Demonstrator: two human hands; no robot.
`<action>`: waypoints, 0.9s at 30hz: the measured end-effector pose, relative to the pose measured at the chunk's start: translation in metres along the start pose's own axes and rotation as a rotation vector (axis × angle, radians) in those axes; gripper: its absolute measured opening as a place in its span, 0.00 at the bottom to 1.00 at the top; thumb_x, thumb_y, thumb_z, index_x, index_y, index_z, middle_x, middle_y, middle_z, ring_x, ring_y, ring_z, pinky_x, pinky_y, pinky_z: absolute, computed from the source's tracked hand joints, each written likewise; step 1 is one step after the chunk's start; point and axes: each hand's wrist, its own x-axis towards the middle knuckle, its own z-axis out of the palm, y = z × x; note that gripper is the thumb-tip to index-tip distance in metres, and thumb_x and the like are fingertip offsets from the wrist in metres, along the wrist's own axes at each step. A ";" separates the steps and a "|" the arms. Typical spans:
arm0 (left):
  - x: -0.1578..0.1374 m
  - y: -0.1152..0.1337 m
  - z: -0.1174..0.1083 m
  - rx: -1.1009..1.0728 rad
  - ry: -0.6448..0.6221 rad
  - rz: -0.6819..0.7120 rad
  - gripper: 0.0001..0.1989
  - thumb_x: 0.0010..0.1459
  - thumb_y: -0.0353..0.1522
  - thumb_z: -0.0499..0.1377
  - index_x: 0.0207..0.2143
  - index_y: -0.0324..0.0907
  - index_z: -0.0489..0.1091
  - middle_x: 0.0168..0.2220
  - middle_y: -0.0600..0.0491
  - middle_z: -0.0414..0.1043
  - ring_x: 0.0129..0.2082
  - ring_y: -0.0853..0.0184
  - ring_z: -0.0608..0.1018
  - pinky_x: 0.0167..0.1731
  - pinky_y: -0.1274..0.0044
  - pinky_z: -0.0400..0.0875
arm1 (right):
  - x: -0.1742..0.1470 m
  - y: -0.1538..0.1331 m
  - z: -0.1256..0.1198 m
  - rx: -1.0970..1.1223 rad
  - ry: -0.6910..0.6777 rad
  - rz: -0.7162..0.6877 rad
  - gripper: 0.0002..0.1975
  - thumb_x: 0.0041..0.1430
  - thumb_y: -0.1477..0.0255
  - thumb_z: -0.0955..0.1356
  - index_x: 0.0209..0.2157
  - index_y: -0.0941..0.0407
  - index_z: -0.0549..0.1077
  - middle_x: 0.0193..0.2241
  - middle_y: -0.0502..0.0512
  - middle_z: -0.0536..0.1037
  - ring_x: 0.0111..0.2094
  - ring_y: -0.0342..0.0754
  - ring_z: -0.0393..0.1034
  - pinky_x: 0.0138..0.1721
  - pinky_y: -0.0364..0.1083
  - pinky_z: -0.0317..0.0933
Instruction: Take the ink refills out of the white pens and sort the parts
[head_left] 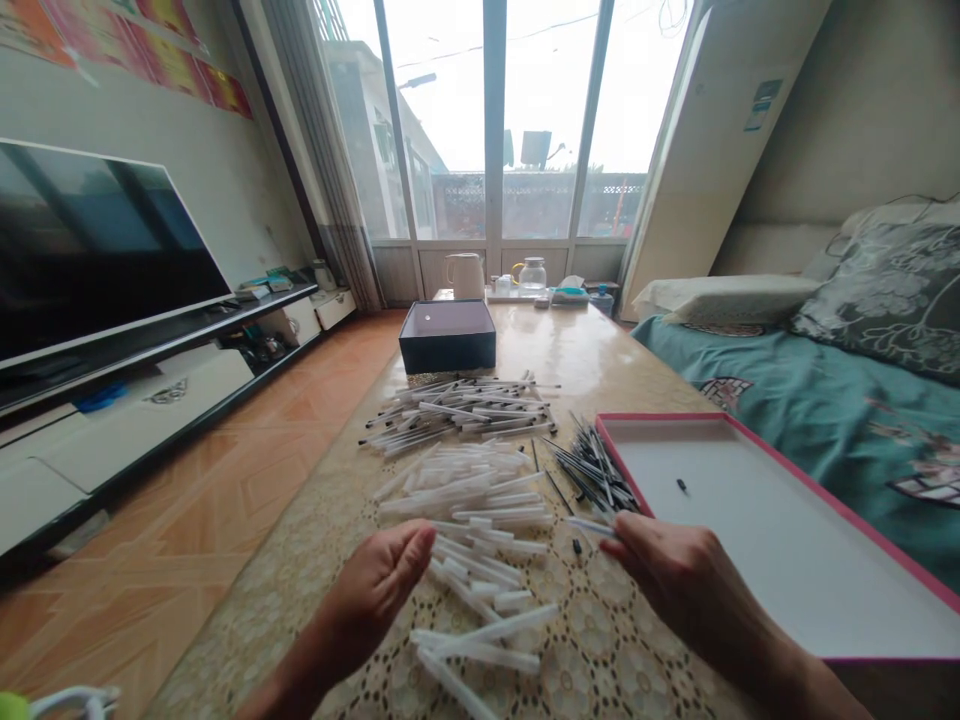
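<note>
My left hand is closed above the near left side of the table, thumb pressed to the curled fingers; what it holds, if anything, is hidden. White translucent pen barrels lie in a loose pile just beyond and beside it. On the right, my right hand pinches a thin whitish pen tube that points left. Dark pen refills are heaped past its fingers. A small black cap rests on the tablecloth below the tube. Farther back lies a pile of pens with black ends.
A pink-rimmed white tray sits at the right, with a small black piece in it. Behind the pens stands a dark open box. A pitcher and glass teapot are at the far end. A bed flanks the table.
</note>
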 end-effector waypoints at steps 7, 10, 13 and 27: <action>0.003 -0.006 0.028 0.035 0.170 0.042 0.15 0.54 0.37 0.57 0.43 0.42 0.72 0.23 0.54 0.70 0.23 0.68 0.70 0.24 0.80 0.62 | 0.016 -0.030 0.009 0.298 -0.111 0.173 0.11 0.65 0.69 0.56 0.31 0.54 0.64 0.23 0.50 0.72 0.24 0.45 0.67 0.25 0.42 0.51; 0.000 -0.009 0.032 -0.156 0.240 -0.073 0.14 0.52 0.38 0.59 0.39 0.41 0.74 0.23 0.54 0.69 0.21 0.69 0.69 0.20 0.81 0.62 | 0.019 -0.039 0.008 0.362 -0.169 0.240 0.12 0.65 0.66 0.55 0.33 0.54 0.66 0.25 0.51 0.74 0.27 0.46 0.69 0.26 0.42 0.53; -0.002 -0.007 0.039 -0.496 0.132 -0.215 0.15 0.48 0.38 0.62 0.37 0.39 0.74 0.22 0.55 0.69 0.17 0.73 0.66 0.16 0.82 0.60 | 0.022 -0.046 0.007 0.447 -0.243 0.226 0.15 0.65 0.67 0.55 0.28 0.55 0.65 0.24 0.50 0.73 0.25 0.44 0.68 0.26 0.41 0.53; 0.000 0.001 0.030 -1.104 0.270 -0.392 0.13 0.36 0.34 0.70 0.26 0.37 0.76 0.20 0.55 0.73 0.18 0.76 0.71 0.20 0.85 0.65 | 0.024 -0.055 0.023 1.062 -0.132 0.399 0.22 0.64 0.57 0.54 0.25 0.57 0.65 0.16 0.45 0.64 0.14 0.38 0.55 0.16 0.37 0.50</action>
